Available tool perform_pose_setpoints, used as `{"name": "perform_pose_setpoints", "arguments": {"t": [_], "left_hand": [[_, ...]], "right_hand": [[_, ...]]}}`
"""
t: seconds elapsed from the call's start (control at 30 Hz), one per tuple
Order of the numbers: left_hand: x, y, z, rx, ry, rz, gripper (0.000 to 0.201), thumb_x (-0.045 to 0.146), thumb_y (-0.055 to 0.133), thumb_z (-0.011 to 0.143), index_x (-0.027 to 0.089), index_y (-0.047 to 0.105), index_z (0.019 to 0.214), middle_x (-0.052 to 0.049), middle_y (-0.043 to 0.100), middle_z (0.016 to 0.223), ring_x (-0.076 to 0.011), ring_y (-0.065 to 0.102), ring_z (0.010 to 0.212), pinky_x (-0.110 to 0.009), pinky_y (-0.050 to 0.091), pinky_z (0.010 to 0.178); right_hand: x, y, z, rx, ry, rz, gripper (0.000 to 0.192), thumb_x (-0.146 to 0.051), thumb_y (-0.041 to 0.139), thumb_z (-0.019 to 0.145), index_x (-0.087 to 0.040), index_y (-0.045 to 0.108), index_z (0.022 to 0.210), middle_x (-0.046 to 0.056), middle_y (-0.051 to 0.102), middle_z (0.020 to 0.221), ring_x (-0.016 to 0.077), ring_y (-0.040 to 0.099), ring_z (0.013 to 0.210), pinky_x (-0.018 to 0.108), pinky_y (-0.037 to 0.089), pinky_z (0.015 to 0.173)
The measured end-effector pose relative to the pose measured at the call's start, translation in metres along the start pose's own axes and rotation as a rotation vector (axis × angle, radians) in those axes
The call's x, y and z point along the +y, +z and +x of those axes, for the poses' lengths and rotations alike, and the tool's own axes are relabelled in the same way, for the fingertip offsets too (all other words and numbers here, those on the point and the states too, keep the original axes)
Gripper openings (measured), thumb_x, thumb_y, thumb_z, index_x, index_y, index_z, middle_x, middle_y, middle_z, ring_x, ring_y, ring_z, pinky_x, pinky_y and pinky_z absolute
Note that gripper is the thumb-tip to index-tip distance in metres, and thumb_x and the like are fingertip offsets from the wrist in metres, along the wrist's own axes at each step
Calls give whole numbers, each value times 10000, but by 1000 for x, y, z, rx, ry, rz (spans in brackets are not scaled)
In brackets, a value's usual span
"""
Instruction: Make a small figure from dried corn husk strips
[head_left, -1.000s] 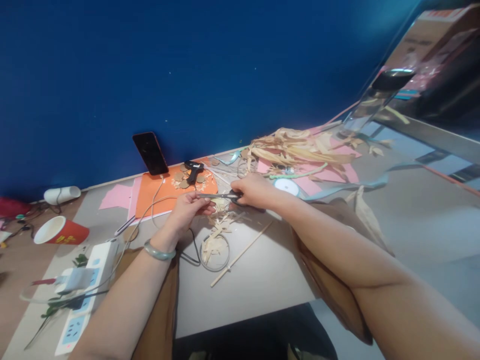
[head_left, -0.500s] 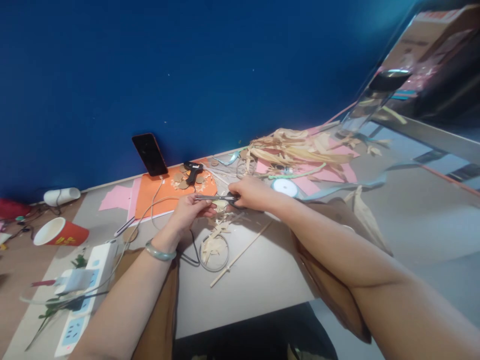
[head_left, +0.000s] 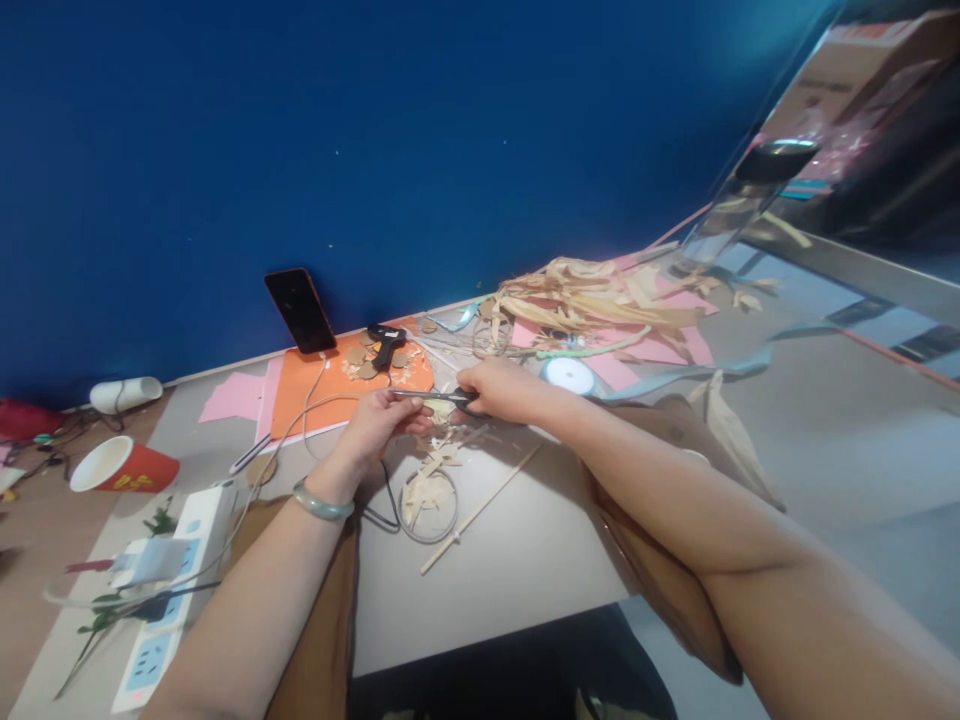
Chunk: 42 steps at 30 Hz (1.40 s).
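Right hand (head_left: 504, 388) is clenched around the handles of the scissors (head_left: 435, 396). Left hand (head_left: 382, 420) has its fingers pinched on something small at the blade tips, can't make out what. Scissors lie level above the table (head_left: 525, 560), long axis side to side, tips pointing at the left hand.

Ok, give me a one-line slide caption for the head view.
Right hand works scissors against a husk piece pinched by the left hand, over a scrap-littered table.
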<state>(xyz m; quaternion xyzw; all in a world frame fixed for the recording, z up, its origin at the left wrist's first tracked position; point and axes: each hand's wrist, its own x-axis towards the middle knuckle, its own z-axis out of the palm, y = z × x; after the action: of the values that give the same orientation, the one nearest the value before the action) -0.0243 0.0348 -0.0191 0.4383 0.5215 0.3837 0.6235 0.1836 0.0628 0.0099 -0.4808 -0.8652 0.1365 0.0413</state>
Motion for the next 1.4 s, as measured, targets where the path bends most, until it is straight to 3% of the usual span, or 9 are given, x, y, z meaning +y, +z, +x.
{"name": "perform_pose_setpoints", "arguments": {"t": [0.2, 0.43, 0.63, 1.4], "left_hand": [[1, -2, 0, -3, 29, -72, 193, 232, 752, 684, 88, 652, 765, -86, 726, 732, -120, 678, 604, -188, 551, 584], [9, -14, 1, 104, 154, -179, 258, 250, 787, 627, 117, 610, 760, -64, 726, 719, -118, 682, 597, -183, 549, 578], [12, -14, -1, 143, 209, -157, 294, 278, 789, 617, 121, 599, 778, -61, 725, 726, -136, 688, 613, -221, 561, 611], [9, -13, -2, 109, 262, -78, 381, 357, 797, 619, 125, 597, 846, -57, 717, 703, -161, 698, 630, -253, 573, 621]], "right_hand": [[4, 0, 2, 58, 31, 97, 360, -526, 679, 661, -189, 553, 659, 8, 581, 628, 123, 448, 582, 245, 238, 529], [18, -12, 2, -39, 44, 202, 555, -684, 679, 542, -196, 544, 769, 3, 591, 715, 124, 454, 605, 239, 257, 540], [16, -12, 0, -69, 39, 184, 531, -672, 678, 547, -202, 543, 755, -4, 578, 687, 131, 457, 618, 245, 253, 559], [11, -15, -2, -69, 30, 233, 490, -640, 679, 567, -195, 502, 671, -37, 513, 599, 105, 408, 572, 241, 229, 545]]}}
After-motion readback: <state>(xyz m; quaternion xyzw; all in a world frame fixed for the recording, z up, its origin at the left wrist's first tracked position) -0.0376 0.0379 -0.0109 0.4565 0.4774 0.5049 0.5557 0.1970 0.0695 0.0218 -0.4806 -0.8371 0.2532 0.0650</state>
